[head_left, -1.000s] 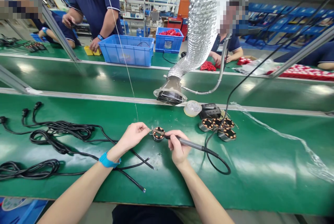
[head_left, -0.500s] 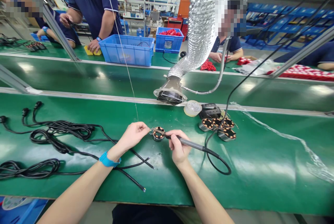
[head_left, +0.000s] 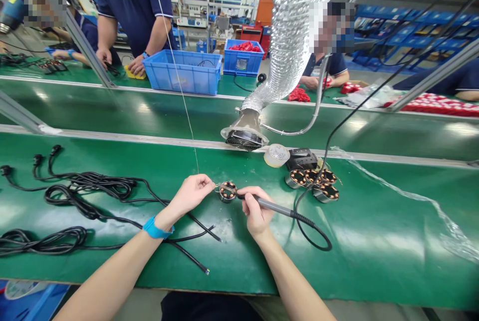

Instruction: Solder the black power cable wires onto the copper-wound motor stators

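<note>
A motor stator [head_left: 228, 191] with copper windings stands on the green bench between my hands. My right hand [head_left: 257, 211] is wrapped round the grey handle of a soldering iron [head_left: 277, 207], its tip reaching over the stator from the right. At the stator's left side, my left hand [head_left: 194, 192] is closed in a pinch on a thin solder wire [head_left: 186, 106] that hangs down from above. Short wire ends show between those fingertips and the stator. Whether the iron's tip touches the winding is too small to tell.
Coiled black power cords [head_left: 101, 188] lie at left, their stripped ends near my left forearm. More stators [head_left: 325, 192] sit at right beside a tape roll [head_left: 277, 155] and black holder [head_left: 301, 159]. A fume duct [head_left: 245, 134] hangs ahead. Co-workers sit and stand beyond.
My hands, the iron and the stator have barely moved. Across the bench, a co-worker's hand has lowered to the table, and a blue heat gun has come into view at far left.
</note>
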Motion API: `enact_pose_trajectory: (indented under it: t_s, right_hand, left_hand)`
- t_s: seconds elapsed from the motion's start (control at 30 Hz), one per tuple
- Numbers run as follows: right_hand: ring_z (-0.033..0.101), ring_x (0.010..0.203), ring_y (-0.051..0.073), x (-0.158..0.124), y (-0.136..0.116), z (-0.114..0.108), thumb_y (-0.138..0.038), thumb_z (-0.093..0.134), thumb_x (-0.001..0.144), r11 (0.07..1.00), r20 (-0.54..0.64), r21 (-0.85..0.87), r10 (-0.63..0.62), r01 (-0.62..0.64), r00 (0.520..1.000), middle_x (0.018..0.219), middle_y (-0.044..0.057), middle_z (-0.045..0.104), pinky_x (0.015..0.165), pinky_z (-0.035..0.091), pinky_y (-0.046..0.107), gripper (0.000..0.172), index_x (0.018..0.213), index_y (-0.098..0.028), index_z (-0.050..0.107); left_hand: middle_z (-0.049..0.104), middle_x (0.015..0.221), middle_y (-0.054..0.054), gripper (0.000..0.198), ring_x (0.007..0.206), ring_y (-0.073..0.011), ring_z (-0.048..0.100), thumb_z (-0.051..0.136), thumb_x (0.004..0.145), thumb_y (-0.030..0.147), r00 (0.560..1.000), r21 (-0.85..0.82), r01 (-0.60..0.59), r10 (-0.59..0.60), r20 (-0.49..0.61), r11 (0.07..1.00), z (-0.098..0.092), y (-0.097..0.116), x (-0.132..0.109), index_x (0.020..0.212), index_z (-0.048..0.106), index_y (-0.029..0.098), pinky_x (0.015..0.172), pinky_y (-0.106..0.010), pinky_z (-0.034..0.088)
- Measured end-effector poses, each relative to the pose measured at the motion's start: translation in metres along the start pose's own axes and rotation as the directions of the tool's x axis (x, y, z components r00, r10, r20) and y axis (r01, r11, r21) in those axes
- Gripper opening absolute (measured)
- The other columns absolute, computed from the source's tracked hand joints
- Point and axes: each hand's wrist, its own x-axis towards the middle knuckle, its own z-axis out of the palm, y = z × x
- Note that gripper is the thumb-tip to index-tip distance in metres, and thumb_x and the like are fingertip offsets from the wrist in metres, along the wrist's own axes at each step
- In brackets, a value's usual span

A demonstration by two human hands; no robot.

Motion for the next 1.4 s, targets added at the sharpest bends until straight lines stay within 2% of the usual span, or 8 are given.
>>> enact_pose_trajectory:
  t_s: [0.33, 0.53, 0.73, 0.87, 1.0, 1.1, 1.17, 1.4]
  right_hand:
    - [0.051, 0.042, 0.012, 0.001, 0.0, 0.002, -0.031, 0.052, 0.095, 0.999, 0.006, -0.046, -0.024, 0.024, 1.0, 0.051, -0.004, 0.054, 0.048, 0.045, 0.025, 0.021, 0.092, -0.02, 0.07]
    - [0.064, 0.068, 0.014, 0.009, -0.005, 0.013, -0.018, 0.053, 0.094, 0.95, 0.129, -0.236, -0.179, 0.206, 0.975, 0.082, 0.003, 0.067, 0.07, 0.054, 0.028, 0.021, 0.109, -0.022, 0.067]
    - [0.064, 0.09, 0.015, 0.016, 0.004, 0.027, -0.013, 0.053, 0.094, 0.914, 0.305, -0.256, -0.233, 0.315, 0.924, 0.108, 0.008, 0.059, 0.084, 0.054, 0.029, 0.039, 0.131, -0.025, 0.057]
    - [0.063, 0.094, 0.014, 0.017, 0.013, 0.031, -0.01, 0.048, 0.095, 0.906, 0.364, -0.245, -0.244, 0.345, 0.899, 0.109, 0.007, 0.055, 0.087, 0.053, 0.028, 0.044, 0.136, -0.027, 0.053]
    - [0.063, 0.095, 0.015, 0.015, 0.016, 0.031, -0.008, 0.047, 0.095, 0.889, 0.357, -0.252, -0.281, 0.382, 0.891, 0.107, 0.006, 0.055, 0.087, 0.053, 0.028, 0.044, 0.134, -0.028, 0.054]
    - [0.062, 0.097, 0.016, 0.013, 0.015, 0.03, -0.008, 0.048, 0.095, 0.883, 0.353, -0.272, -0.278, 0.382, 0.893, 0.108, 0.007, 0.056, 0.089, 0.052, 0.029, 0.043, 0.132, -0.028, 0.055]
    - [0.063, 0.095, 0.016, 0.011, 0.013, 0.028, -0.009, 0.049, 0.094, 0.887, 0.339, -0.28, -0.266, 0.367, 0.902, 0.106, 0.007, 0.056, 0.088, 0.053, 0.029, 0.041, 0.13, -0.028, 0.056]
    - [0.063, 0.086, 0.014, 0.004, 0.009, 0.027, -0.012, 0.052, 0.094, 0.906, 0.281, -0.27, -0.251, 0.327, 0.926, 0.099, 0.006, 0.059, 0.081, 0.054, 0.027, 0.034, 0.124, -0.025, 0.059]
  left_hand:
    - [0.056, 0.065, 0.001, 0.028, 0.062, -0.0136, 0.048, 0.061, 0.08, 0.041, 1.0, 0.014, -0.015, 0.015, -0.003, 1.0, 0.0, -0.003, 0.001, 0.071, 0.06, 0.015, 0.06, -0.024, 0.034]
    - [0.059, 0.066, 0.0, 0.029, 0.063, -0.0144, 0.051, 0.061, 0.081, 0.042, 0.999, 0.001, -0.037, 0.037, 0.004, 0.999, 0.0, 0.0, 0.001, 0.071, 0.06, 0.015, 0.06, -0.024, 0.037]
    - [0.062, 0.07, -0.001, 0.027, 0.066, -0.0145, 0.053, 0.058, 0.086, 0.04, 0.994, 0.005, -0.113, 0.113, 0.014, 0.994, -0.001, 0.001, 0.0, 0.075, 0.062, 0.015, 0.063, -0.024, 0.039]
    - [0.062, 0.072, -0.001, 0.026, 0.067, -0.0144, 0.054, 0.053, 0.09, 0.035, 0.982, 0.107, -0.191, 0.191, 0.007, 0.976, -0.002, 0.006, -0.004, 0.078, 0.064, 0.015, 0.063, -0.024, 0.04]
    - [0.064, 0.081, -0.003, 0.02, 0.074, -0.0157, 0.058, 0.054, 0.09, 0.03, 0.966, 0.234, -0.257, 0.257, 0.032, 0.938, -0.006, 0.014, -0.01, 0.087, 0.068, 0.016, 0.067, -0.025, 0.042]
    - [0.061, 0.077, -0.003, 0.021, 0.072, -0.0158, 0.057, 0.052, 0.091, 0.028, 0.954, 0.358, -0.296, 0.29, 0.071, 0.885, -0.011, 0.019, -0.013, 0.083, 0.069, 0.018, 0.066, -0.025, 0.042]
    - [0.059, 0.076, -0.003, 0.024, 0.068, -0.0149, 0.056, 0.05, 0.092, 0.029, 0.958, 0.377, -0.288, 0.27, 0.1, 0.88, -0.013, 0.019, -0.014, 0.078, 0.067, 0.017, 0.064, -0.025, 0.043]
    - [0.06, 0.069, -0.001, 0.027, 0.058, -0.0147, 0.061, 0.05, 0.089, 0.041, 0.979, 0.146, -0.085, 0.056, 0.195, 0.986, -0.013, 0.015, -0.009, 0.083, 0.061, 0.016, 0.058, -0.025, 0.049]
